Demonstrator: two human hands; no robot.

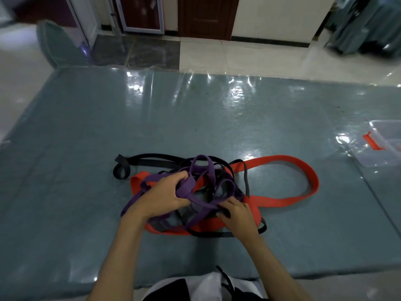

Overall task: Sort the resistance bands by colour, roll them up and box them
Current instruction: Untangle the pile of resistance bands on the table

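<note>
Grey-green mat (108,127) fills the view, clear plastic box (384,146) at its 3 o'clock edge; bands lie tangled at centre, red band (303,168) looping out toward 3, black band (138,162) trailing to 10, purple band (201,168) heaped on top. Left hand (165,196) has fingers curled round a purple strand, right hand (237,213) pinches purple at 5 o'clock of the heap. Risk, as I judge it: pulling apart now would cinch purple round black and red, knotting the pile rather than freeing one colour.
</note>
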